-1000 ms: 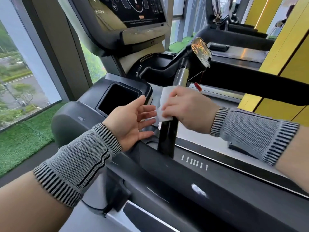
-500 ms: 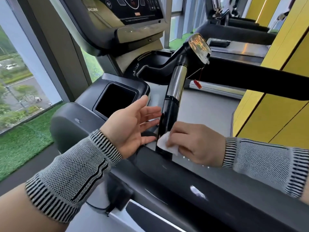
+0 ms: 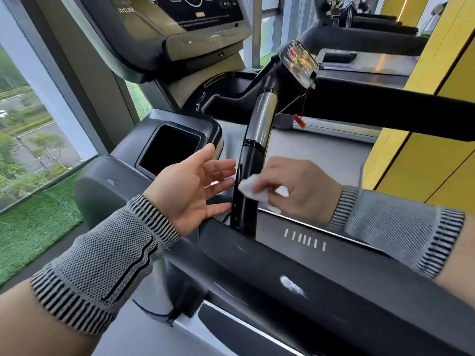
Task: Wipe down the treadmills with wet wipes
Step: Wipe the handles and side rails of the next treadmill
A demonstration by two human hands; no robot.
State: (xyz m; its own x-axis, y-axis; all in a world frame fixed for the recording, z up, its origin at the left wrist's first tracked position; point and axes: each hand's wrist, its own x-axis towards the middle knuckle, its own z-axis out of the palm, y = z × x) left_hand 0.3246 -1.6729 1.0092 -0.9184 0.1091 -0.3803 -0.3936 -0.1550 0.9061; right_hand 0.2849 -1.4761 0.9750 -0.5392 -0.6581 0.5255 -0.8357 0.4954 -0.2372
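Note:
A black treadmill fills the view, with an upright grip post [image 3: 253,160] that is black below and chrome above. My right hand [image 3: 300,188] pinches a crumpled white wet wipe [image 3: 250,187] and presses it against the black lower part of the post. My left hand [image 3: 195,191] hovers just left of the post, palm up and fingers spread, holding nothing. Both wrists wear grey knitted bands. The black side handrail [image 3: 295,276] runs across below the hands and carries a white smear [image 3: 291,289].
A cup-holder recess [image 3: 171,150] sits left of the post, below the console screen [image 3: 190,9]. A red safety clip [image 3: 299,120] hangs by the post's top pad. More treadmills stand beyond at the right, beside a yellow wall [image 3: 421,124]. A window and green turf lie left.
My right hand slid the wipe down the post from the chrome part to its base, then came a little way back up. My left hand stayed open beside the post.

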